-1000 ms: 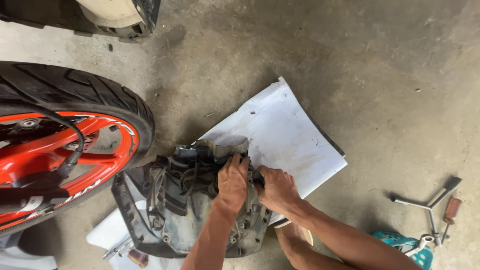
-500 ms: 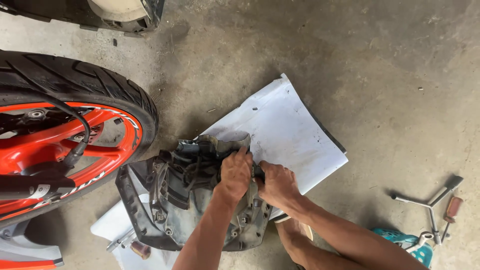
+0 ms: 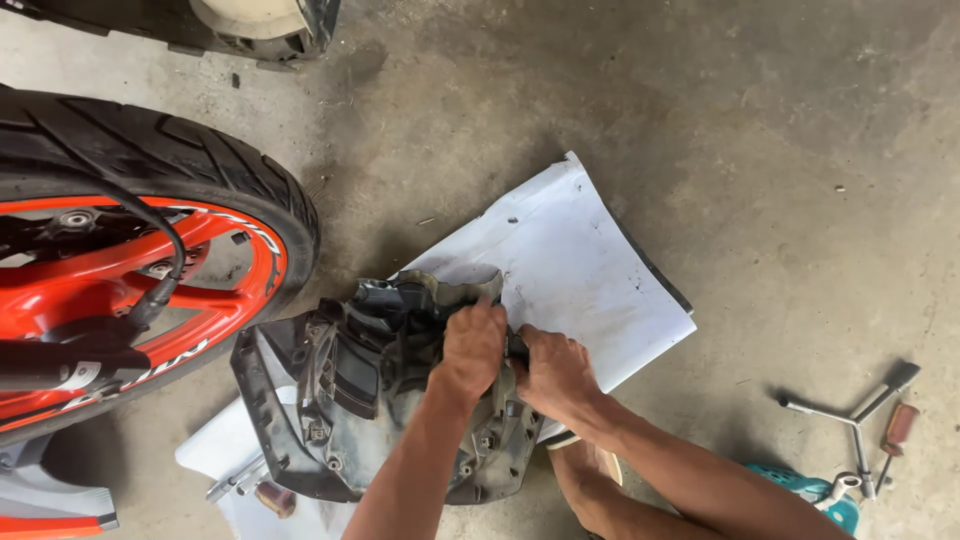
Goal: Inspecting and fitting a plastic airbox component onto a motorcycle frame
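Grey, dusty plastic fills the centre of the scene, where a person works bare-handed on a dark motorcycle housing (image 3: 385, 400) lying on the concrete floor (image 3: 760, 150). Both hands meet at the housing's upper right edge: the left hand (image 3: 472, 345) is curled down over the rim, its fingers closed around the plastic, while the right hand (image 3: 555, 372) sits just beside it, touching it, with fingers bent around a small dark part of the same edge; what exactly that part is cannot be told. Under and beyond the hands lies a white body panel (image 3: 580, 270), on which the housing partly rests. Left of the hands stands a motorcycle wheel (image 3: 150, 260) with a black tyre and an orange rim, close to the housing's left side. Below the left forearm, a small screwdriver (image 3: 272, 496) lies near the housing's lower edge. Well to the right of the right forearm, a metal Y-shaped socket wrench (image 3: 850, 410) lies on the floor, with a red-handled tool (image 3: 897, 428) just beside it and a teal object (image 3: 815, 498) nearby.
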